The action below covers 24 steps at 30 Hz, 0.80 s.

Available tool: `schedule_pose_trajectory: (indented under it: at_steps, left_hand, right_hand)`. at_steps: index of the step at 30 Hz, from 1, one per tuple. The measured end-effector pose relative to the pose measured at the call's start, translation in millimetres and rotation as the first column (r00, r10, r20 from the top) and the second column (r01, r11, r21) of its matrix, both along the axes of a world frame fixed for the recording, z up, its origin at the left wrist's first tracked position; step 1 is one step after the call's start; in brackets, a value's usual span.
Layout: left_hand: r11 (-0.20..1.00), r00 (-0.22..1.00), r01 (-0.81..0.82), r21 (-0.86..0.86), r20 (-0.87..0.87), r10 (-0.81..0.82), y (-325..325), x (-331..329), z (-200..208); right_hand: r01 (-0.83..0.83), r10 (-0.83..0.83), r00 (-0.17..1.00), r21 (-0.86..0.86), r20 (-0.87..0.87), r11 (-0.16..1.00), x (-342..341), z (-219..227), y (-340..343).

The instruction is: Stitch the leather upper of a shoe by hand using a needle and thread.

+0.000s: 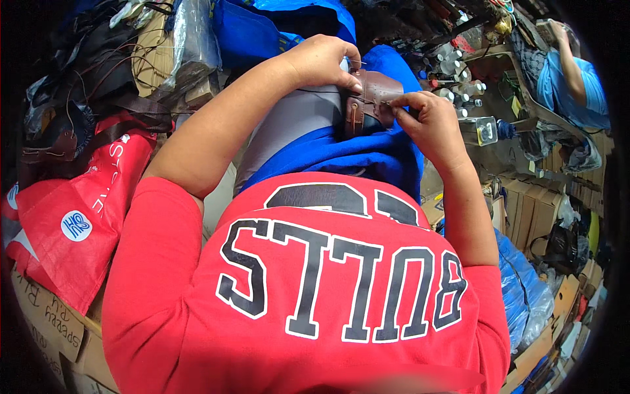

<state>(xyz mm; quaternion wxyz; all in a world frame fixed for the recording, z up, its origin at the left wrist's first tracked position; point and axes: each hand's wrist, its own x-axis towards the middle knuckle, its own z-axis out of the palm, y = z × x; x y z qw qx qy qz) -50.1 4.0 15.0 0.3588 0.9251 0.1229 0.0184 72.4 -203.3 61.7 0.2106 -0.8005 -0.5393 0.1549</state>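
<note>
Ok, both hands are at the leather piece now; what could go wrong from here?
The brown leather piece rests on the lap over soft blue cloth, so it might shift if the left hand eases off. Bottles crowd the area beyond the right hand; a wide swing could perhaps knock some over, though their depth is hard to judge.
</note>
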Motion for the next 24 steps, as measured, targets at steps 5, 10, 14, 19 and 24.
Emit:
schedule_pose_trajectory:
  at_steps: [5,10,14,19,24]
  left_hand:
    - [0.997,0.997,0.072,0.041,-0.005,-0.072,2,13,2]
    - [0.988,0.991,0.129,0.087,-0.046,-0.125,5,20,3]
    - [0.978,0.985,0.162,0.131,-0.081,-0.152,8,24,-1]
    - [0.962,0.958,0.252,0.105,-0.168,-0.233,15,38,-4]
    - [0.954,0.940,0.295,0.046,-0.191,-0.282,14,47,-12]
  right_hand:
    - [-0.079,0.080,0.994,0.018,-0.073,0.997,10,-10,1]
    - [-0.135,0.149,0.974,-0.090,0.171,0.987,2,-2,7]
    - [-0.125,0.124,0.991,-0.012,-0.055,0.992,14,-19,4]
    - [-0.054,0.046,0.876,-0.004,-0.480,0.999,30,-37,-4]
    - [-0.015,0.062,0.794,0.083,-0.605,0.996,36,-62,-7]
